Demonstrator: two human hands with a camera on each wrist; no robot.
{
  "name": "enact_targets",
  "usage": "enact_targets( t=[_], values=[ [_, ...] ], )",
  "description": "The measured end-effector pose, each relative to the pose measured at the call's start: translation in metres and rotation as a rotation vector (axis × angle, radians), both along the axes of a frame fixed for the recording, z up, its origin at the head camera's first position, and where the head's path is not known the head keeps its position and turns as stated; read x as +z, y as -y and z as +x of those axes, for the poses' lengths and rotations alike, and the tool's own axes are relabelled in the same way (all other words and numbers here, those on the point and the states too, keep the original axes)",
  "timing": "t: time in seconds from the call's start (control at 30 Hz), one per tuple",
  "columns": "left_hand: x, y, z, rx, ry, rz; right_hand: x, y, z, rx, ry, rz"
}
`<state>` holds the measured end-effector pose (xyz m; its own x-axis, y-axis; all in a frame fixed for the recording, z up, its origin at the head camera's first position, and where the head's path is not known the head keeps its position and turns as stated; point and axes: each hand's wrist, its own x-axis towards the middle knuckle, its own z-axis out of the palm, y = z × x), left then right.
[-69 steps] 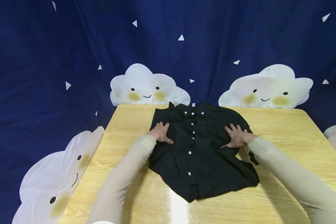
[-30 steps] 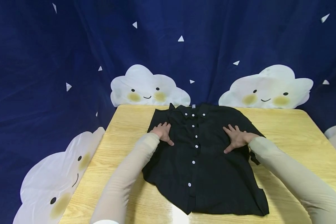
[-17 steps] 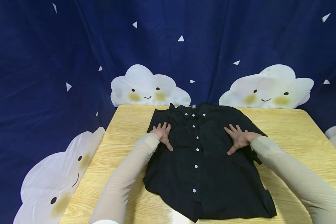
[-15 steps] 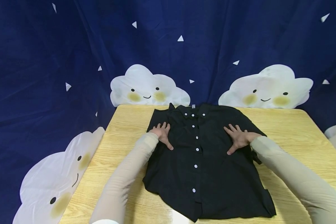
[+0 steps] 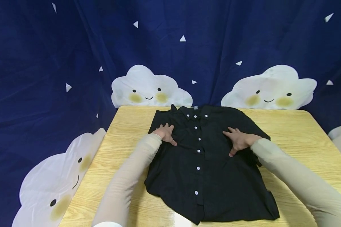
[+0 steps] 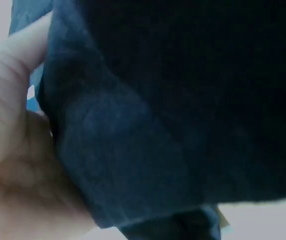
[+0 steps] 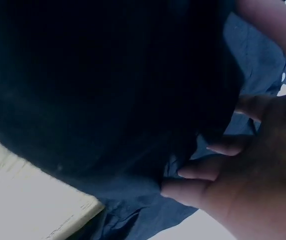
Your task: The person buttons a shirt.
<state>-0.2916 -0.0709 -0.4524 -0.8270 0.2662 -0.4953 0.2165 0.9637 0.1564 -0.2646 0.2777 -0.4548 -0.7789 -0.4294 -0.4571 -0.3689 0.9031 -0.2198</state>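
A black short-sleeved button-up shirt (image 5: 221, 189) lies front side up on the wooden table, collar at the far edge and hem toward me. White buttons run down its middle. My left hand (image 5: 165, 133) rests on the chest at the left, fingers spread and slightly bent. On the opposite side of the chest, my right hand (image 5: 238, 140) touches the cloth with spread fingers and the thumb pointing toward me. Dark cloth (image 6: 133, 150) fills most of the left wrist view beside the palm. In the right wrist view, several fingertips (image 7: 182, 192) meet the fabric.
The light wooden table (image 5: 113, 151) shows on both sides of the shirt. Behind it hangs a dark blue curtain (image 5: 204, 37) with white clouds and small triangles. The far sleeve edge at the right is partly under my right forearm (image 5: 290, 170).
The shirt's lower part has spread flatter and its hem has come nearer to me. Lately my right hand has shifted slightly left, and my left thumb has drawn up toward the fingers.
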Motion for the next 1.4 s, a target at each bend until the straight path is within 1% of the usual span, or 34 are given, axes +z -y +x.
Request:
enact_targets(
  t=[0.07,0.13,0.3,0.37,0.43,0.47,0.57,0.6,0.67,0.73,0.77,0.83,0.93,1.03,1.17,1.23,1.4],
  values=[
    [-0.002,-0.003,0.001,0.002,-0.017,-0.017,0.0,-0.001,-0.001,-0.016,0.043,-0.008],
    [-0.003,-0.005,0.002,0.004,-0.019,-0.039,0.002,-0.001,0.0,-0.019,0.059,0.008],
    [-0.003,-0.005,0.004,-0.012,0.036,-0.076,0.009,0.001,0.003,-0.015,0.083,0.052],
    [-0.001,-0.001,0.003,-0.037,0.062,-0.078,0.008,0.0,0.002,-0.016,0.091,0.052],
    [0.001,0.003,0.001,-0.048,0.076,-0.043,0.007,-0.001,0.0,-0.018,0.088,0.037],
    [0.003,0.006,-0.001,-0.041,0.078,-0.008,0.006,-0.001,-0.001,-0.02,0.075,0.025],
    [0.006,0.01,-0.006,0.013,0.048,0.12,0.004,-0.001,-0.006,-0.024,-0.014,0.012],
    [0.006,0.01,-0.006,0.033,0.03,0.15,0.003,-0.001,-0.008,-0.028,-0.048,0.014],
    [0.003,0.009,-0.008,0.054,-0.002,0.162,0.001,-0.001,-0.012,-0.043,-0.105,0.025],
    [-0.001,0.006,-0.007,0.066,-0.018,0.119,-0.002,-0.002,-0.015,-0.066,-0.129,0.048],
    [-0.003,0.004,-0.007,0.064,-0.022,0.086,-0.004,-0.004,-0.016,-0.076,-0.125,0.055],
    [-0.005,0.0,-0.006,0.066,-0.019,0.039,-0.007,-0.007,-0.017,-0.101,-0.106,0.067],
    [-0.006,-0.006,-0.005,0.082,-0.006,-0.003,-0.01,-0.012,-0.018,-0.132,-0.071,0.088],
    [-0.008,-0.007,-0.007,0.089,0.009,-0.043,-0.011,-0.013,-0.019,-0.15,-0.035,0.107],
    [-0.013,-0.001,-0.011,0.107,0.036,-0.06,-0.009,-0.011,-0.02,-0.165,0.019,0.127],
    [-0.014,0.004,-0.012,0.12,0.036,-0.058,-0.008,-0.012,-0.021,-0.171,0.035,0.135],
    [-0.01,0.014,-0.009,0.158,0.009,-0.057,-0.006,-0.013,-0.024,-0.196,0.044,0.137]
  ],
)
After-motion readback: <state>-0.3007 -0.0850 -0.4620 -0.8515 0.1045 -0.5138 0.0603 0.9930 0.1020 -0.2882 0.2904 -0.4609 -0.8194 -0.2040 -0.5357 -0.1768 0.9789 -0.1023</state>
